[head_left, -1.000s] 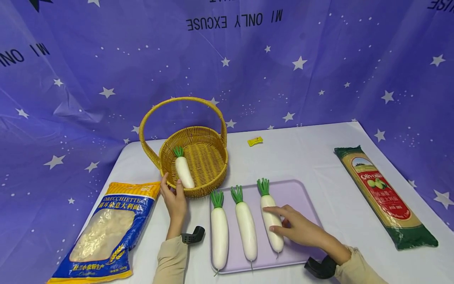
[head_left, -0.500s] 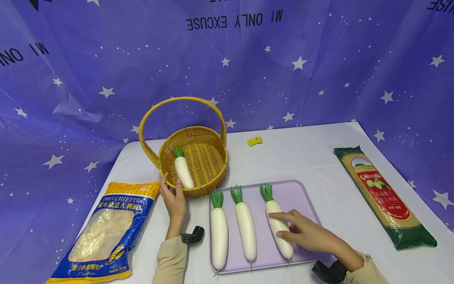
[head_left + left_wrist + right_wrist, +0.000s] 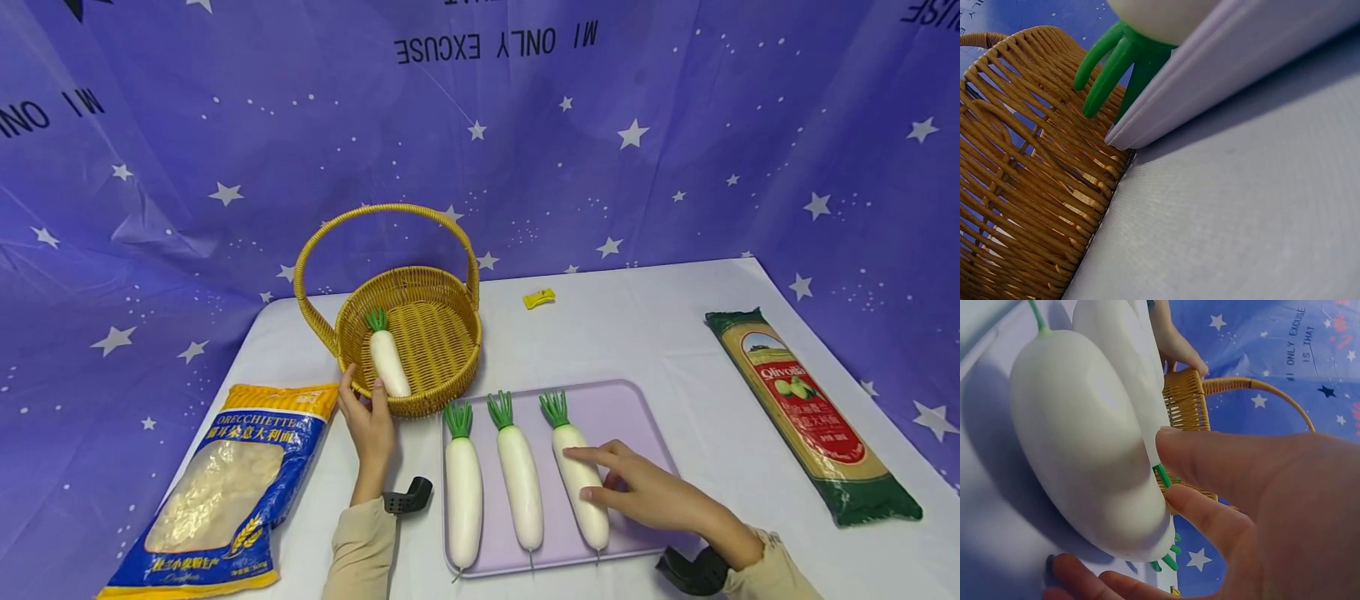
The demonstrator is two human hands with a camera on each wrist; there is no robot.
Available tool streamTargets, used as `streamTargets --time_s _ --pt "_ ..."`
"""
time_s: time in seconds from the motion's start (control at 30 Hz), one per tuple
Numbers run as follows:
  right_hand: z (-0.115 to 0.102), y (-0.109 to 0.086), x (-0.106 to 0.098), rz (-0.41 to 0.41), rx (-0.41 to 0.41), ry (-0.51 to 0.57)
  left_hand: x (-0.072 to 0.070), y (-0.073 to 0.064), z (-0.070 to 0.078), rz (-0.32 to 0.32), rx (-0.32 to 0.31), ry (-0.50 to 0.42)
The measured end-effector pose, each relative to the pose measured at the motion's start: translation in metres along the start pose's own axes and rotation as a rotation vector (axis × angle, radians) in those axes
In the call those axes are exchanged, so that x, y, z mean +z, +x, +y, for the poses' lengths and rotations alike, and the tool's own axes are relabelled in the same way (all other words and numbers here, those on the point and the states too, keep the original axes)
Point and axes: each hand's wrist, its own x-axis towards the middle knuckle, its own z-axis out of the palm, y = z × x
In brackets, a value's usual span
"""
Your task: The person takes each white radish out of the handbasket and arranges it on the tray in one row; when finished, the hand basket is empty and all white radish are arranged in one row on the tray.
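Observation:
On a lilac tray (image 3: pixel 555 400) lie three white radishes with green tops: a left radish (image 3: pixel 464 504), a middle radish (image 3: pixel 521 487) and a right radish (image 3: pixel 581 487). My right hand (image 3: pixel 645 492) touches the right radish from above, index fingertip and thumb on its upper side; the right wrist view shows its fingers spread around the radish (image 3: pixel 1085 437). My left hand (image 3: pixel 371 429) holds the near left rim of a wicker basket (image 3: pixel 442 379), thumb at the rim. Inside the basket rests another white radish (image 3: pixel 390 364). The left wrist view shows the basket wall (image 3: pixel 1029 162), no fingers.
A blue and yellow orecchiette bag (image 3: pixel 217 483) lies at the left. To the right is a long pasta packet (image 3: pixel 813 417), and a small yellow wrapped piece (image 3: pixel 539 298) sits near the back edge. The basket's tall handle (image 3: pixel 386 208) arches above it.
The right radish has shifted right and toward me, then slightly back left, with my right hand moving along on it. My left hand and the basket have stayed in place.

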Motion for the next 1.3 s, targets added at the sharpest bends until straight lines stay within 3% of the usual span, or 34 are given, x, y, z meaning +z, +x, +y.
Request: streamTargets --time_s 0.37,0.6,0.7,0.8,0.87,0.93,1.03,1.1,1.2,1.3 --pt "-0.012 0.01 -0.007 0.111 0.012 -0.119 0.002 0.0 -0.001 0.008 0.002 0.013" --pt "-0.015 0.023 -0.005 0.197 -0.016 -0.149 0.005 0.007 -0.032 0.008 -0.005 0.021" --pt "-0.019 0.033 -0.003 0.258 -0.045 -0.088 0.004 0.009 -0.037 0.011 -0.012 0.034" --pt "-0.029 0.053 0.0 0.363 -0.096 0.106 0.003 0.01 -0.038 0.016 -0.015 0.042" --pt "-0.037 0.069 0.002 0.411 -0.146 0.32 0.002 0.01 -0.037 0.017 -0.017 0.043" --pt "-0.047 0.088 0.004 0.406 -0.188 0.573 0.002 0.01 -0.035 0.015 -0.012 0.045" --pt "-0.064 0.12 0.009 0.302 -0.236 0.993 0.002 0.008 -0.027 0.014 -0.011 0.028" --pt "-0.075 0.144 0.013 0.207 -0.239 1.209 0.002 0.007 -0.023 0.017 -0.012 0.013" --pt "-0.091 0.182 0.021 0.089 -0.22 1.408 0.002 0.007 -0.025 0.026 -0.004 0.027" --pt "-0.105 0.219 0.028 0.061 -0.212 1.48 0.003 0.008 -0.029 0.032 0.005 0.04"
